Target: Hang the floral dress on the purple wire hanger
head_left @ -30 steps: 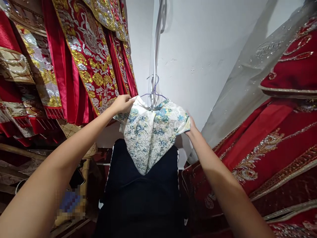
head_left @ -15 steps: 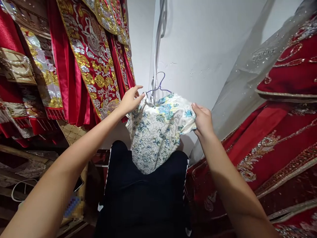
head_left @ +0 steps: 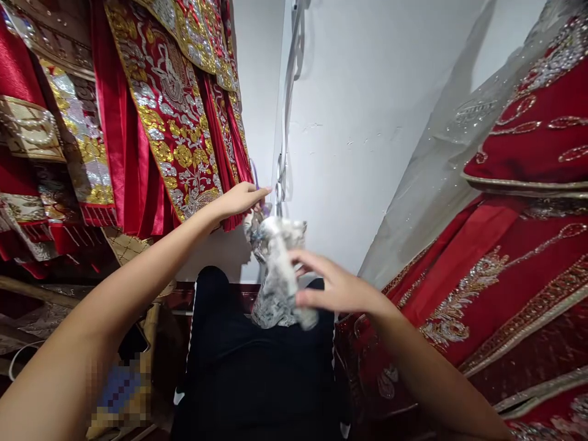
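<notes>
A whitish floral garment (head_left: 280, 275) hangs in front of my lap, turned partly sideways and blurred, its lower end at my dark-clothed legs. My left hand (head_left: 241, 201) is closed around the top of its purple hanger (head_left: 254, 173), whose hook sticks up behind the fingers. At the garment's right side is my right hand (head_left: 340, 288), thumb and fingers spread apart. Its fingertips overlap the cloth, and whether they press on it I cannot tell.
Red costumes with gold and silver embroidery (head_left: 179, 135) hang on the left. On the right hang a beaded red dress (head_left: 496, 257) and sheer white fabric (head_left: 441, 141). White straps (head_left: 287, 110) run down the wall corner. Wooden bars (head_left: 37, 291) stand at lower left.
The garment has turned from facing me to sideways and bunched up. My left hand has closed on the hanger. My right hand has let go of the sleeve and moved down and left.
</notes>
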`<state>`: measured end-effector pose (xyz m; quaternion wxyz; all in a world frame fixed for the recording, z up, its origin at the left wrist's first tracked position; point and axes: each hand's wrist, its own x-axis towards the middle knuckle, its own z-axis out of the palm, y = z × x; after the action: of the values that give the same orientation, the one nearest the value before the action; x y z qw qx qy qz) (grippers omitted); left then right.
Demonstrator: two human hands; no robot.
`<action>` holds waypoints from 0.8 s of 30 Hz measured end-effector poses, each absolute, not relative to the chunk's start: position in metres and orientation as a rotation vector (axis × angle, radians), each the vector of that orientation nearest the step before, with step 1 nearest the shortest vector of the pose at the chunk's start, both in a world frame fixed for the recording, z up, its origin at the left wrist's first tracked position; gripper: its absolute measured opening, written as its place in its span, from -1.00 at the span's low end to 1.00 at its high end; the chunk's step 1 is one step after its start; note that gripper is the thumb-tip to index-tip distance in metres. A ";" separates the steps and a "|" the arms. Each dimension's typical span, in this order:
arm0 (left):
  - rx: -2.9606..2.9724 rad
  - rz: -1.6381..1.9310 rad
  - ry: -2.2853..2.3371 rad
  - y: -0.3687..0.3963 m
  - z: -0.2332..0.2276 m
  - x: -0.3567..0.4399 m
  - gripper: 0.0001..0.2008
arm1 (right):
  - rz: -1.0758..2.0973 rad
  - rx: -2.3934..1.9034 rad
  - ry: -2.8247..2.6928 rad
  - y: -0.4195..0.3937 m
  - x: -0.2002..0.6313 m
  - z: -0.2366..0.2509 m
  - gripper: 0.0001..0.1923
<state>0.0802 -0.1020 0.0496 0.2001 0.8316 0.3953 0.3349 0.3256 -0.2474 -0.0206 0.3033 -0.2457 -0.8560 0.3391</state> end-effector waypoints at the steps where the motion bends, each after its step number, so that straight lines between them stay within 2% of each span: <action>1: 2.314 0.895 1.091 -0.104 0.047 0.080 -0.40 | 0.939 -0.580 -2.406 -0.244 0.325 -0.021 -0.43; 3: 2.311 0.857 1.014 -0.113 0.043 0.078 -0.34 | 0.788 -0.582 -2.468 -0.227 0.330 -0.023 -0.47; 5: 2.310 0.849 0.932 -0.126 0.043 0.076 -0.32 | 0.359 -0.748 -2.331 -0.201 0.336 -0.029 -0.44; 8: 2.310 0.775 0.853 -0.143 0.051 0.072 -0.32 | -0.229 -0.950 -2.176 -0.163 0.338 -0.042 -0.02; 10: 2.305 0.725 0.804 -0.144 0.057 0.069 -0.36 | -0.407 -0.977 -2.234 -0.145 0.335 -0.047 0.09; 13: 2.216 0.751 0.793 -0.127 0.062 0.059 -0.47 | -0.487 -0.943 -2.329 -0.125 0.330 -0.043 -0.04; 17: 2.170 0.883 0.968 -0.087 0.060 0.031 -0.47 | -0.538 -1.023 -2.212 -0.094 0.338 -0.013 -0.20; 21: 2.341 1.250 1.333 -0.065 0.053 0.003 -0.48 | -0.541 -1.107 -2.079 -0.066 0.350 0.022 -0.25; 24: 2.379 1.552 1.429 -0.067 0.038 -0.005 -0.51 | -0.568 -1.197 -1.974 -0.064 0.360 0.031 -0.25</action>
<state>-0.0046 -0.0668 0.0381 -0.0192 0.7480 0.4493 0.4881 0.3602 -0.0641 0.0312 0.3727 -0.4672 -0.7705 -0.2218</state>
